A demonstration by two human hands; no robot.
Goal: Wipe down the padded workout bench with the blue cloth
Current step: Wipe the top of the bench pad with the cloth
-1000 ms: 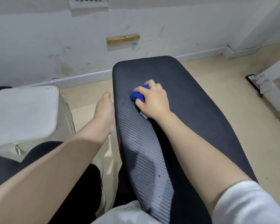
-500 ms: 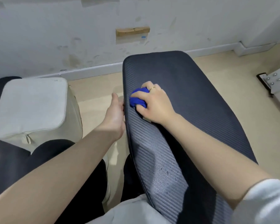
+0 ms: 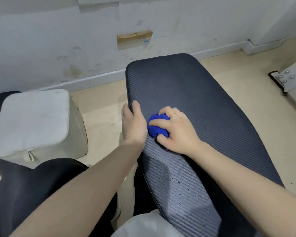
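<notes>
Two hands: right hand curled around blue cloth; left hand gripping bench edge.

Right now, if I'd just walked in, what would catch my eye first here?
Probably the bright blue cloth, bunched under the right hand in the middle of the dark ribbed bench pad. Next, the left hand gripping the pad's left edge, thumb on top. Then the water droplets beading on the pad's near end.
</notes>
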